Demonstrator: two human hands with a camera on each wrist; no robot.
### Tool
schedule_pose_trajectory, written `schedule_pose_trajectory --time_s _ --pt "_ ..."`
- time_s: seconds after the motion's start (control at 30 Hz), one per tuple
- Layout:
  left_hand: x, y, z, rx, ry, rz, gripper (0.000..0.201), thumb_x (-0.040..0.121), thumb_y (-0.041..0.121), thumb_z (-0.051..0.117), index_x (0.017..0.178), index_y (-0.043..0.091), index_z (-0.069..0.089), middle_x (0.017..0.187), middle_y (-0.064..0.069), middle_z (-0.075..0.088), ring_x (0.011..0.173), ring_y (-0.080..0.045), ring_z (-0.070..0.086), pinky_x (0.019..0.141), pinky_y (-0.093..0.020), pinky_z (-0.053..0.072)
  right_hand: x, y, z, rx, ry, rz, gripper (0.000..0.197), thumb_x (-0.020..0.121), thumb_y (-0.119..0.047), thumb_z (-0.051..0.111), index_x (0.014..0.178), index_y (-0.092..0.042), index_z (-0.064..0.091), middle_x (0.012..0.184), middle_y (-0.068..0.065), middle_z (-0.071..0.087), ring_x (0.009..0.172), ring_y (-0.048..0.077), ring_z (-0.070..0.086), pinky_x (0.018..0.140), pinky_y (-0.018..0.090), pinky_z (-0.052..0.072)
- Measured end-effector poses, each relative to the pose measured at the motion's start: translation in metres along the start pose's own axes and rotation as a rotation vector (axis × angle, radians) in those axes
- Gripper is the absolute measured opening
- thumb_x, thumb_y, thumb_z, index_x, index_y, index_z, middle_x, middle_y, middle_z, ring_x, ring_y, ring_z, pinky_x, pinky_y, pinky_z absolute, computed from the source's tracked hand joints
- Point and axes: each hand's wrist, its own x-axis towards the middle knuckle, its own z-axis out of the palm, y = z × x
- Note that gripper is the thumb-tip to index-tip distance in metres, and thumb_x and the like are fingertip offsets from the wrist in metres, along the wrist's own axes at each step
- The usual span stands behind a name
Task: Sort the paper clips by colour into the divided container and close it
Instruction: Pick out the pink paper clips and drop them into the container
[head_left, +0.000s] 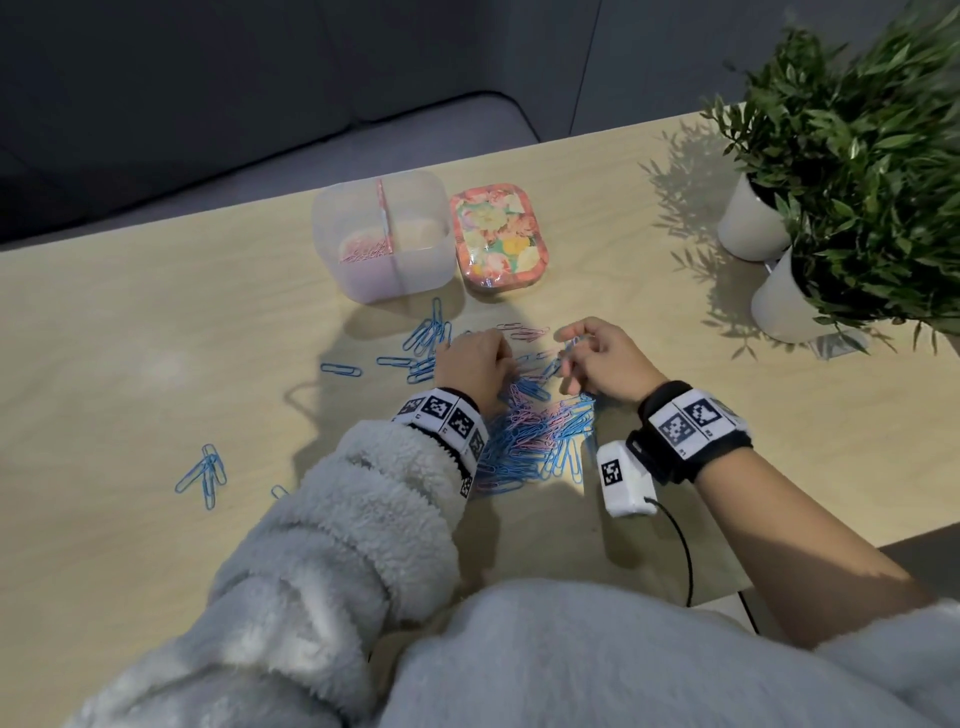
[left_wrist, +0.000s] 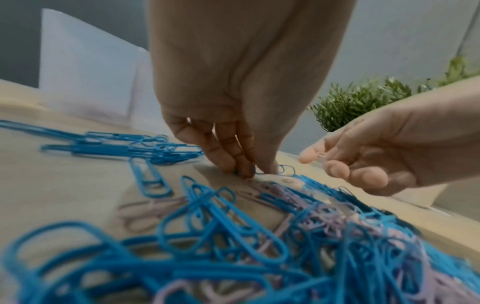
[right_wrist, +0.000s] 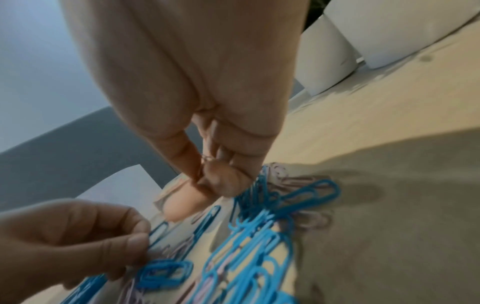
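A mixed pile of blue and pink paper clips (head_left: 535, 441) lies on the wooden table (head_left: 156, 338) in front of me. My left hand (head_left: 506, 358) reaches down at the pile's far edge and pinches a blue paper clip (right_wrist: 158, 232) between thumb and fingers (left_wrist: 233, 162). My right hand (head_left: 569, 343) hovers just right of it, with a pink paper clip (left_wrist: 320, 155) pinched between thumb and forefinger. The clear divided container (head_left: 332, 218) stands open beyond the hands; its left compartment holds pink clips (head_left: 363, 252). Beside it on the right lies a flowered lid (head_left: 498, 239).
A group of blue clips (head_left: 428, 332) sits left of my left hand, with stray blue clips (head_left: 340, 370) and a small cluster (head_left: 205, 475) further left. Two plants in white pots (head_left: 753, 218) (head_left: 784, 301) stand at the right. A grey sofa lies behind the table.
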Motion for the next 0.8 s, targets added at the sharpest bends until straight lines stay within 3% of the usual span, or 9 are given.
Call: schedule_pose_trajectory --time_s 0.1,0.17,0.27,0.33,0.43,0.5,0.63,0.73,0.8 --pt "-0.003 -0.009 -0.009 -0.302 0.065 -0.065 0.018 0.092 0.011 0.049 0.107 0.008 0.058 0.103 -0.009 0.066 0.097 -0.024 0.060 0.088 -0.036 0.046 0.013 -0.002 0.001 -0.213 0.051 -0.109 0.021 0.090 -0.005 0.043 0.079 -0.011 0.060 0.071 0.011 0.061 0.054 0.012 0.056 0.060 0.027 0.043" --pt "-0.001 -0.011 -0.016 -0.514 0.023 -0.128 0.024 0.094 0.005 0.040 0.113 0.005 0.056 0.092 -0.007 0.063 0.085 -0.014 0.061 0.080 -0.027 0.049 0.017 -0.003 0.004 -0.468 0.035 -0.159 0.014 0.086 -0.017 0.057 0.071 -0.018 0.059 0.070 0.006 0.059 0.066 0.019 0.052 0.068 0.030 0.043" --pt "0.008 -0.009 -0.026 -0.756 -0.048 -0.263 0.018 0.094 0.006 0.036 0.097 0.006 0.054 0.066 -0.002 0.051 0.056 -0.008 0.052 0.046 -0.012 0.041 0.019 -0.006 0.008 -0.701 0.026 -0.151 0.016 0.080 -0.024 0.065 0.070 -0.023 0.053 0.072 0.000 0.058 0.074 0.022 0.054 0.069 0.032 0.044" --pt "0.014 -0.007 -0.032 -0.812 -0.072 -0.287 0.015 0.095 0.011 0.040 0.090 0.006 0.054 0.064 -0.001 0.046 0.055 -0.011 0.044 0.040 -0.011 0.036 0.019 -0.005 0.008 -0.767 -0.023 -0.141 0.018 0.081 -0.023 0.064 0.068 -0.022 0.052 0.076 0.002 0.061 0.078 0.025 0.057 0.071 0.032 0.044" --pt "0.024 -0.013 -0.033 -0.473 0.001 -0.175 0.023 0.095 0.015 0.045 0.099 0.003 0.063 0.082 -0.007 0.060 0.077 -0.020 0.055 0.072 -0.029 0.049 0.011 0.000 0.004 -0.877 -0.108 -0.141 0.013 0.084 -0.018 0.056 0.073 -0.018 0.050 0.086 0.012 0.064 0.083 0.030 0.058 0.070 0.033 0.042" --pt "0.027 -0.019 -0.032 -0.107 0.118 -0.143 0.025 0.094 0.019 0.045 0.103 0.008 0.066 0.104 -0.010 0.064 0.103 -0.028 0.054 0.089 -0.040 0.043 0.004 0.008 -0.001 -0.838 -0.111 -0.158 0.014 0.084 -0.016 0.053 0.071 -0.016 0.047 0.082 0.015 0.061 0.077 0.030 0.055 0.066 0.032 0.038" --pt "0.028 -0.019 -0.027 0.207 0.212 0.021 0.029 0.092 0.028 0.047 0.113 0.017 0.063 0.121 -0.006 0.056 0.118 -0.030 0.040 0.096 -0.041 0.031 -0.003 0.019 -0.012 -0.368 -0.045 -0.118 0.022 0.086 -0.004 0.052 0.071 -0.018 0.044 0.071 0.011 0.054 0.057 0.019 0.048 0.055 0.026 0.036" --pt "0.034 -0.008 -0.022 0.162 0.136 0.232 0.029 0.089 0.025 0.054 0.114 0.013 0.063 0.121 -0.010 0.058 0.114 -0.031 0.047 0.094 -0.041 0.037 -0.003 0.016 -0.007 -0.011 -0.013 -0.017 0.020 0.090 0.005 0.035 0.091 -0.011 0.046 0.064 0.008 0.053 0.036 0.005 0.047 0.039 0.017 0.033" --pt "0.036 0.004 -0.018 0.088 0.037 0.354 0.029 0.087 0.019 0.059 0.113 0.006 0.064 0.117 -0.015 0.059 0.108 -0.033 0.054 0.092 -0.041 0.043 -0.002 0.009 -0.001 0.171 0.042 0.053 0.025 0.091 0.004 0.029 0.085 -0.009 0.049 0.057 0.006 0.050 0.031 0.006 0.044 0.033 0.012 0.026"
